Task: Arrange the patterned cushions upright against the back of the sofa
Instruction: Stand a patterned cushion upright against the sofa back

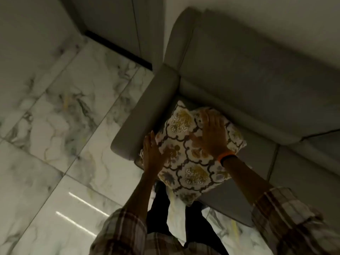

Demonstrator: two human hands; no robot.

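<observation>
A patterned cushion (185,162), white with brown scrollwork and yellow flowers, lies tilted on the seat at the left end of a grey sofa (257,74). Its lower corner hangs past the seat's front edge. My right hand (211,133) rests flat on the cushion's upper right part, fingers spread, an orange and black band on the wrist. My left hand (153,153) presses against the cushion's left edge, next to the armrest (145,115), fingers straight. A second cushion edge seems to show under the first at its upper right, but blur hides the detail.
Glossy marble floor tiles (73,107) fill the left side, with ceiling-light reflections near my legs. A pale wall and dark skirting (117,46) run behind the sofa's left end. More grey seat sections (303,162) extend to the right.
</observation>
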